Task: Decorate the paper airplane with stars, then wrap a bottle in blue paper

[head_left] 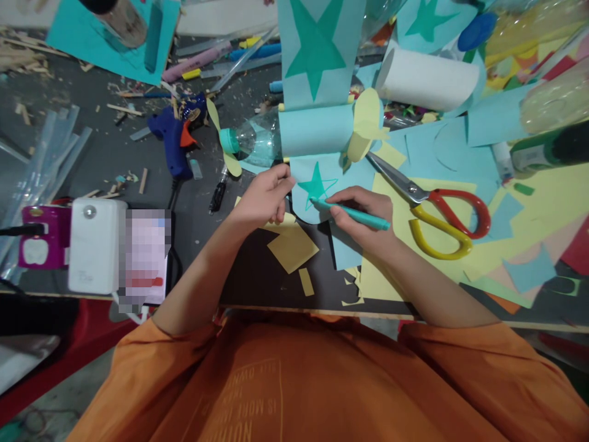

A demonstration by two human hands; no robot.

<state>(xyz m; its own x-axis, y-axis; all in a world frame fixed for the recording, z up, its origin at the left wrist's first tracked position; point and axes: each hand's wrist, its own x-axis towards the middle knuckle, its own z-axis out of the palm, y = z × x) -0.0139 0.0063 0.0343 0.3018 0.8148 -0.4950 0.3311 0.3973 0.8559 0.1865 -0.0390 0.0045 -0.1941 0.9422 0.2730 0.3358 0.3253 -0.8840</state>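
Note:
A teal marker (363,216) is gripped in my right hand (363,212), its tip on a green star (315,186) that is partly coloured in. The star is on the rounded end of a light blue paper piece (301,207). At that piece's left edge, my left hand (270,193) pinches the paper with thumb and fingertips. The paper joins a plastic bottle (260,140) wrapped in light blue paper, with a teal cap and a yellow paper propeller (225,141). Beyond the bottle, another blue panel carries a large green star (315,46).
Red-and-yellow-handled scissors (414,190) lie right of my right hand. A blue glue gun (172,138), a white power bank (94,245) and a phone (145,255) are on the left. A white paper roll (427,80) and yellow paper scraps (294,245) lie about.

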